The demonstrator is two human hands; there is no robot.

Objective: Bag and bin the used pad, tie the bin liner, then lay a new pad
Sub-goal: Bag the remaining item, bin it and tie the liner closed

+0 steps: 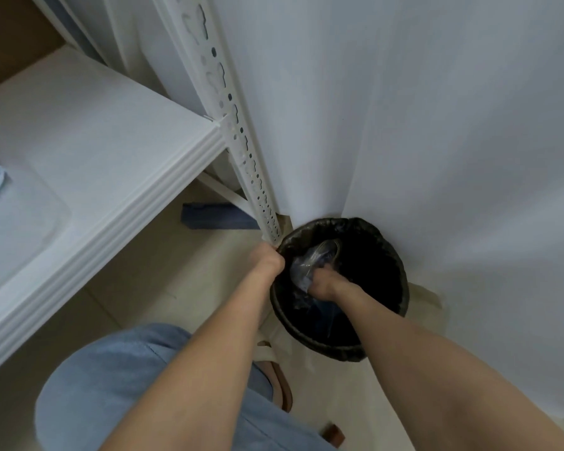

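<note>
Fingers of right hand (321, 284) curled onto crumpled clear plastic bag (302, 266) with bluish used pad inside, down in round bin (326, 348), lower centre of frame. Fingers of left hand (267, 259) gripping black plastic liner (394, 265) at its left rim. White slotted metal shelf post (241, 141) just beside.

Your left forearm (209, 369) and right forearm (437, 369) are bare along their whole visible length, down to your left hand (266, 258) and right hand (323, 283). You wear light blue denim trousers (127, 385), the cloth loose and softly creased, with a stitched seam (153, 348) running across it. Your brown footwear shows only as a curved brown edge (285, 388) beside the trouser leg and a small brown piece (334, 434) lower down, too little to tell its kind.
</note>
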